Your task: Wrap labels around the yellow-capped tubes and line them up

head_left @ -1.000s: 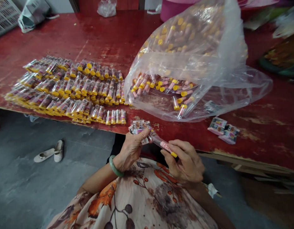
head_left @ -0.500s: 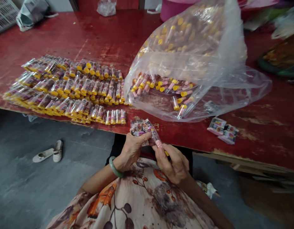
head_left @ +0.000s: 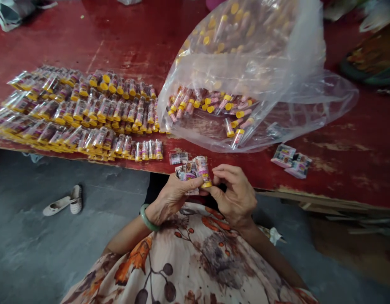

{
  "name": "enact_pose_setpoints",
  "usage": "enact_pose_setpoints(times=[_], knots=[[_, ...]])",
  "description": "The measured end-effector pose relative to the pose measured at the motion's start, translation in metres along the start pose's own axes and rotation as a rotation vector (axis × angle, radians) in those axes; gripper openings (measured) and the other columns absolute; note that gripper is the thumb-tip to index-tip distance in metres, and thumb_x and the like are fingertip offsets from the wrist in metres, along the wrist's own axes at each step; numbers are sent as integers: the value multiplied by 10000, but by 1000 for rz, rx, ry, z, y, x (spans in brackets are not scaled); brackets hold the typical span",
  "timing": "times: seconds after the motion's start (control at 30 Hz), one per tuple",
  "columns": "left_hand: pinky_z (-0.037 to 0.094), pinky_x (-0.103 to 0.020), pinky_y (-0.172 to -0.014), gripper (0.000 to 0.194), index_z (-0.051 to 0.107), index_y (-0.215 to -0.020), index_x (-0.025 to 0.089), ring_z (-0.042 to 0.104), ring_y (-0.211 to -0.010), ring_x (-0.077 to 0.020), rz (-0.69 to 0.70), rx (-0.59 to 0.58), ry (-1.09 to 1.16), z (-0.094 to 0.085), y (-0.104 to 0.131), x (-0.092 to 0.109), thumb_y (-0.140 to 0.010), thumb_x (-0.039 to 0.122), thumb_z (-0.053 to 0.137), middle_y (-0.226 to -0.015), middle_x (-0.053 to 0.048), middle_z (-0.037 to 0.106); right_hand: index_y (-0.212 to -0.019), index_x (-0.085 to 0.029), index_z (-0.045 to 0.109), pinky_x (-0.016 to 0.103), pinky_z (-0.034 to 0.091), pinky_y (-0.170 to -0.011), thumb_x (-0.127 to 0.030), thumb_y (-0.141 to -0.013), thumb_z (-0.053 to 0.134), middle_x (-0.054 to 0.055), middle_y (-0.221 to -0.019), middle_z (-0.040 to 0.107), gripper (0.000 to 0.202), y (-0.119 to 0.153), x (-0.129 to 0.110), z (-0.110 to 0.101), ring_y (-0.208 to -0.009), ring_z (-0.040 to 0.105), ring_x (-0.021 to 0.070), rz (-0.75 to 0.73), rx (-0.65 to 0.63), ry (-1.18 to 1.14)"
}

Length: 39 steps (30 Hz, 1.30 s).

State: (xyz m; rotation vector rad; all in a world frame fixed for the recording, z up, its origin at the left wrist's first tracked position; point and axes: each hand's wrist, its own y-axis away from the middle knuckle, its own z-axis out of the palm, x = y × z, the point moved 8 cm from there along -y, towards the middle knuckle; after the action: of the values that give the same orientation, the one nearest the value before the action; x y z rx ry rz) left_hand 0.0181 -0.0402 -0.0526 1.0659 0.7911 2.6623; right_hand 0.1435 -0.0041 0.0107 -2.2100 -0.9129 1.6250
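Note:
My left hand (head_left: 174, 194) is closed around several printed plastic labels (head_left: 189, 169) and a small clear tube (head_left: 201, 168) with a yellow cap. The tube stands cap down, with a printed label around its side. Close by on the right is my right hand (head_left: 234, 192), its fingers curled but apart and its thumb near the cap. Nothing shows in its grasp. One flat label (head_left: 178, 158) lies on the table edge behind the left hand. Rows of labelled tubes (head_left: 103, 105) with yellow caps are stacked on the left.
A large clear plastic bag (head_left: 242, 69) of pink-filled, yellow-capped tubes lies open on the red table (head_left: 128, 40). Two small stacks of labels (head_left: 291, 160) are at the right. White shoes (head_left: 75, 198) rest on the floor, below the table's worn front edge.
The label now sits around the tube, which has turned from slanting to nearly upright. My right fingers have come off the tube's side. The camera view has tipped down slightly.

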Motion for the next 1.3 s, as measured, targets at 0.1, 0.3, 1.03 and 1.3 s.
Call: enact_pose_setpoints(times=[0.1, 0.3, 1.03, 1.3], knots=[[537, -271, -651, 306, 726, -796, 135, 622, -641, -129, 28, 1, 1, 1, 1, 1, -564, 247, 891, -775, -31, 700, -1113, -235, 622, 331, 550, -703, -155, -849, 606, 66, -1037, 644, 276, -2, -6, 2, -829, 622, 168, -79, 11, 94], [545, -282, -650, 300, 726, -792, 132, 631, -628, -137, 52, 0, -18, -2, -1, 4, -565, 243, 888, -764, -41, 705, -1067, -229, 638, 310, 548, -653, -150, -832, 641, 61, -1009, 661, 248, -3, -6, 2, -781, 635, 161, -75, 2, 83], [421, -228, -503, 315, 710, -733, 125, 501, -492, -100, 460, 414, -611, -80, 28, 97, -613, 390, 830, -570, 8, 604, -1075, -191, 637, 269, 563, -647, -95, -794, 692, 79, -1007, 674, 303, 2, -21, 27, -816, 676, 171, -248, -103, 192], [372, -234, -535, 233, 739, -750, 136, 537, -583, -150, 710, 899, -1229, -123, 40, 177, -647, 342, 773, -517, 39, 537, -896, -198, 656, 277, 547, -710, -131, -841, 614, 66, -875, 696, 96, -30, 9, 7, -791, 678, 170, -297, -81, 405]])
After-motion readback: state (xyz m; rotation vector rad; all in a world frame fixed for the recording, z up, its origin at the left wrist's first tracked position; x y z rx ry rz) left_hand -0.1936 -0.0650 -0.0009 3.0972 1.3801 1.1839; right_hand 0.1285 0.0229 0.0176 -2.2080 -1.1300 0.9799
